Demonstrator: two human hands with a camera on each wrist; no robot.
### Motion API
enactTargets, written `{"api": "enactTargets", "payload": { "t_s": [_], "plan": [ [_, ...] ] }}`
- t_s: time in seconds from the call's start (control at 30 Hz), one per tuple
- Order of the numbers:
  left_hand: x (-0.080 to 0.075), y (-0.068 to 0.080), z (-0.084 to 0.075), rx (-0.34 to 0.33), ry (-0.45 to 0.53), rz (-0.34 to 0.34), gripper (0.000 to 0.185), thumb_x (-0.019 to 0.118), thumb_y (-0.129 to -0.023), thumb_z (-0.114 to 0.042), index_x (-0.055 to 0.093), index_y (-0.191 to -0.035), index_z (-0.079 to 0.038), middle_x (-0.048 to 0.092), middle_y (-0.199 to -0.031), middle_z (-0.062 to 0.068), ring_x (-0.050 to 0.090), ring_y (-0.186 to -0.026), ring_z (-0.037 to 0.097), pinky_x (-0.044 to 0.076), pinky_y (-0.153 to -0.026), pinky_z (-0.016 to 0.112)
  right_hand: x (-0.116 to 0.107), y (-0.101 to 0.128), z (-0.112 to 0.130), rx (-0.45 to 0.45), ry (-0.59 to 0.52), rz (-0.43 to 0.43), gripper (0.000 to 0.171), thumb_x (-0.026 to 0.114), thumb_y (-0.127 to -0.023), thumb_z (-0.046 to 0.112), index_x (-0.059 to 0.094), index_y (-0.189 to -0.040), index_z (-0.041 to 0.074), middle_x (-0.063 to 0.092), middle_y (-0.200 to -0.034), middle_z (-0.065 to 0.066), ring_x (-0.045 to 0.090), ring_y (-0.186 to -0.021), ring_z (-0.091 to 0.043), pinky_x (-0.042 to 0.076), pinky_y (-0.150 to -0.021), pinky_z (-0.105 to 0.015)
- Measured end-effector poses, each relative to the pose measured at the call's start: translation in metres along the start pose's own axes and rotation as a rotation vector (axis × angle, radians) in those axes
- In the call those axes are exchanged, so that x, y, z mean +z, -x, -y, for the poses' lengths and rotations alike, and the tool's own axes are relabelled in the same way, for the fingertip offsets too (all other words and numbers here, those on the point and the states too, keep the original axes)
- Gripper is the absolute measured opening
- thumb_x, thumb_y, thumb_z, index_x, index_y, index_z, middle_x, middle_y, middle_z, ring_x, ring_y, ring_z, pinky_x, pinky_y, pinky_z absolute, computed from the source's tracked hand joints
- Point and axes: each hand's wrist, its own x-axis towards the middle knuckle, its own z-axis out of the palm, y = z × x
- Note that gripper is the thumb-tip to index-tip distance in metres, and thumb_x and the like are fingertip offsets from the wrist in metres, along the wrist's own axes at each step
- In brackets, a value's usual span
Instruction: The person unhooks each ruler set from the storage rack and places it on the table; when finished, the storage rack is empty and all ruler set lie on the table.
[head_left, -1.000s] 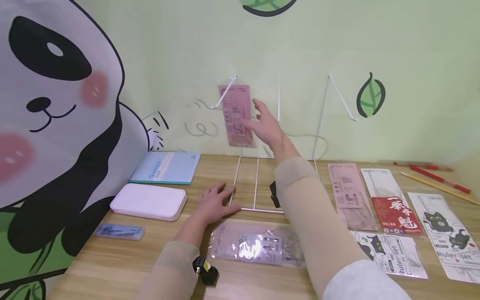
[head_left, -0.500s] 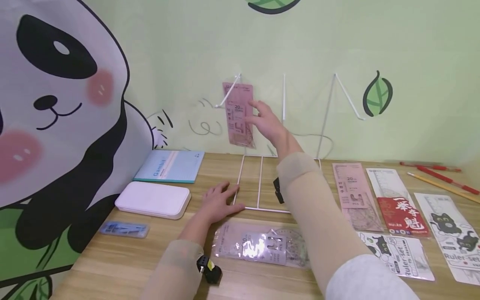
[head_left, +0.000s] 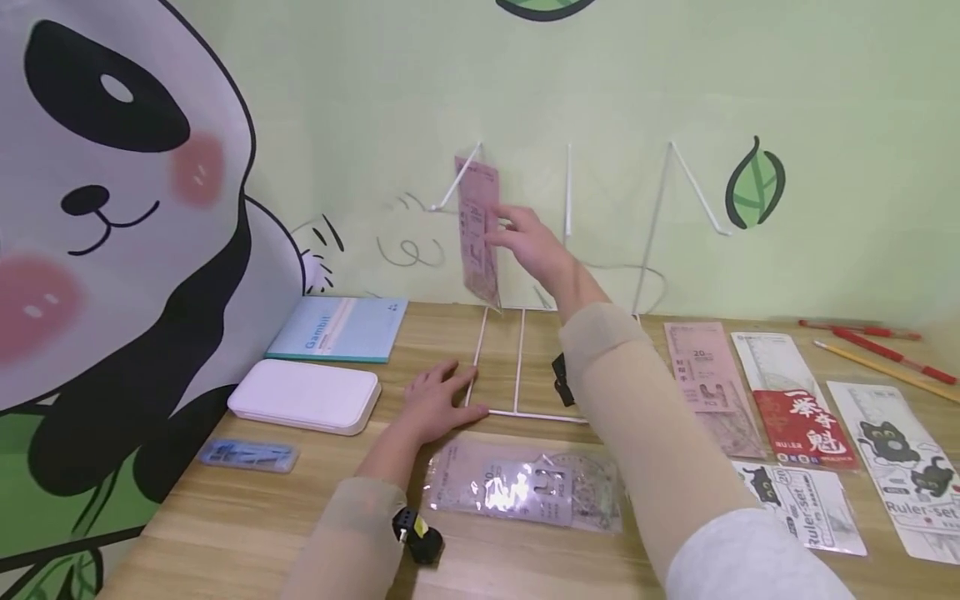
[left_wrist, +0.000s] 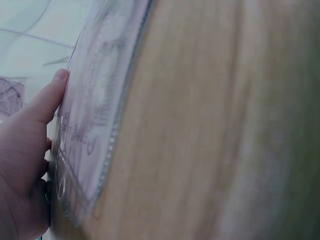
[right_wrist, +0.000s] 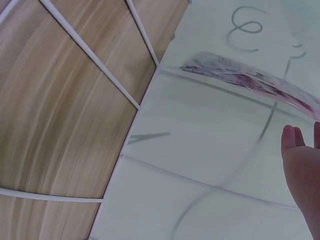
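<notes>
A pink ruler-set packet hangs from the left hook of a white wire rack, turned partly edge-on. My right hand reaches up to its right edge, thumb and forefinger extended, fingertips right at the edge. The right wrist view shows the packet nearly edge-on beyond these fingers. My left hand rests on the table with spread fingers, thumb and fingertips at the rack's front left corner. Just in front of it lies another pink ruler-set packet, also close by the left hand in the left wrist view.
At left are a blue notebook, a white case and a small blue box. Several ruler-set packets, including a red-and-white one, lie at right, near red pens and a yellow pencil.
The hanging packet has swivelled on its hook to a narrower angle, its lower end swinging out. My right hand has stayed beside its edge; my left hand has kept its place on the rack.
</notes>
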Motion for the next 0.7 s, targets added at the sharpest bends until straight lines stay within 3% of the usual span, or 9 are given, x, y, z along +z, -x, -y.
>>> {"api": "enactTargets", "payload": {
  "t_s": [0.27,0.4,0.53,0.7],
  "plan": [
    [-0.004,-0.002,0.006,-0.004,-0.004,0.013,0.076,0.058,-0.081,-0.063,0.038,-0.145,-0.026,0.026,-0.150,0.014,0.024,-0.133,0.043,0.017,-0.104,0.060,0.009,0.008,0.002,-0.068,-0.068,-0.003,0.057,0.050,-0.095,0.016,0.029,-0.147,0.008,0.020,-0.148,-0.009,0.036,-0.131,-0.026,0.023,-0.108,-0.046],
    [-0.004,-0.001,0.008,-0.014,0.006,0.014,0.075,0.059,-0.081,-0.062,0.039,-0.144,-0.027,0.026,-0.151,0.014,0.024,-0.133,0.042,0.016,-0.104,0.059,0.015,0.016,-0.002,-0.137,-0.070,0.012,0.055,0.046,-0.097,0.019,0.028,-0.146,0.003,0.020,-0.147,-0.012,0.040,-0.127,-0.029,0.029,-0.105,-0.044],
    [-0.005,-0.002,0.009,-0.012,0.019,0.013,0.075,0.059,-0.081,-0.061,0.039,-0.144,-0.026,0.026,-0.150,0.015,0.023,-0.133,0.042,0.016,-0.104,0.060,0.020,0.022,-0.005,-0.216,-0.038,0.008,0.055,0.041,-0.099,0.025,0.028,-0.145,-0.001,0.020,-0.145,-0.016,0.038,-0.127,-0.029,0.037,-0.098,-0.041],
    [-0.004,-0.003,0.014,-0.004,0.008,0.009,0.075,0.059,-0.082,-0.062,0.039,-0.144,-0.026,0.026,-0.150,0.015,0.023,-0.133,0.043,0.016,-0.104,0.061,0.024,0.029,-0.004,-0.242,-0.053,0.014,0.055,0.037,-0.100,0.031,0.029,-0.145,-0.001,0.021,-0.145,-0.017,0.031,-0.129,-0.028,0.039,-0.097,-0.043]
  ]
}}
